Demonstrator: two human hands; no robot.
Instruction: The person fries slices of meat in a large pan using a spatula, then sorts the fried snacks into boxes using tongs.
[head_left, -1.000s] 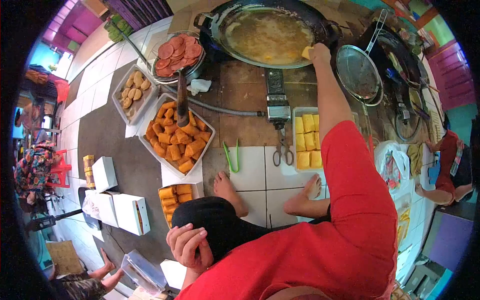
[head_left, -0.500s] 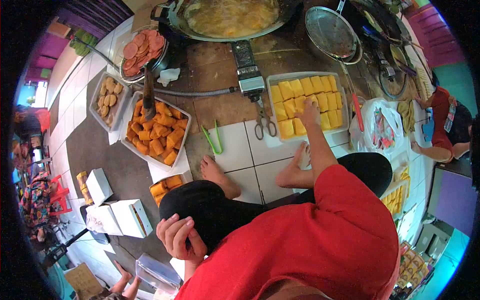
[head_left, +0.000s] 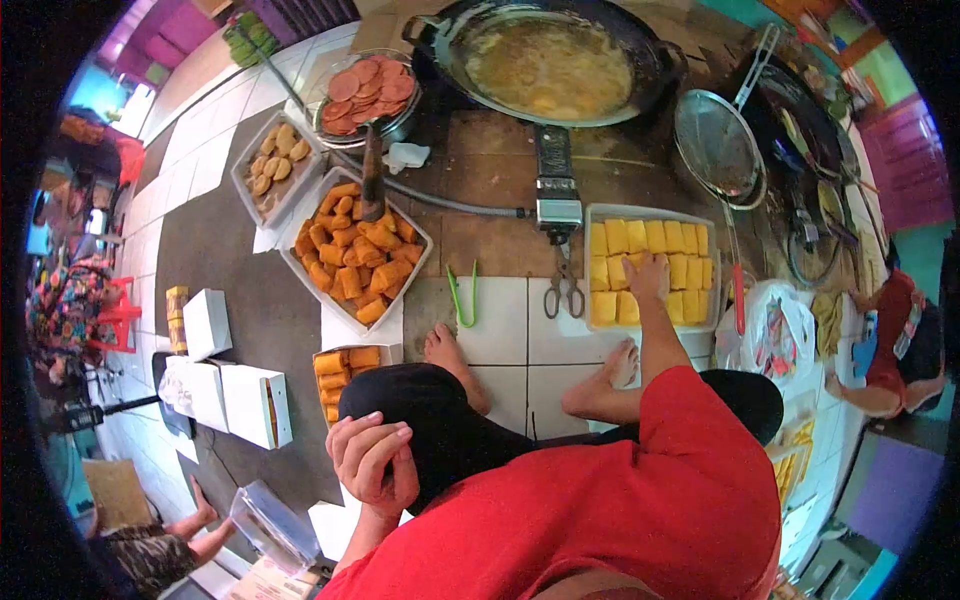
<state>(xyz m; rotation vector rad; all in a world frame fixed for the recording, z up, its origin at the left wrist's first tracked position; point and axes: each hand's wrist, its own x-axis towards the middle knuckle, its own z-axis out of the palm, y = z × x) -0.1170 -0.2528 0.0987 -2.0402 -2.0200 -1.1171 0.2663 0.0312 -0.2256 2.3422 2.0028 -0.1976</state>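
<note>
My right hand (head_left: 648,278) reaches down into a clear plastic tub (head_left: 655,326) filled with rows of smooth yellow rolls (head_left: 657,236). Its fingers are bent around one roll in the middle row, and the hand partly hides that roll. Above my left knee, my left hand (head_left: 375,465) hangs with loosely curled fingers and nothing visible in it. Beyond the yellow rolls, a large wok (head_left: 545,60) holds bubbling oil with pieces frying in it. Green tongs (head_left: 462,297) and scissors (head_left: 565,290) lie on the floor between the tubs.
Orange-brown breaded rolls (head_left: 358,255) fill a tub at left, near round pale pieces (head_left: 275,160) and sliced pink meat (head_left: 368,92). White boxes (head_left: 245,400) stand farther left. A strainer (head_left: 718,145) and a plastic bag (head_left: 778,335) are at right. Other people sit at both sides.
The camera view has turned, shifting the scene rightward and slightly down. My right hand stays among the yellow rolls. The left hand's fingers look a little more curled.
</note>
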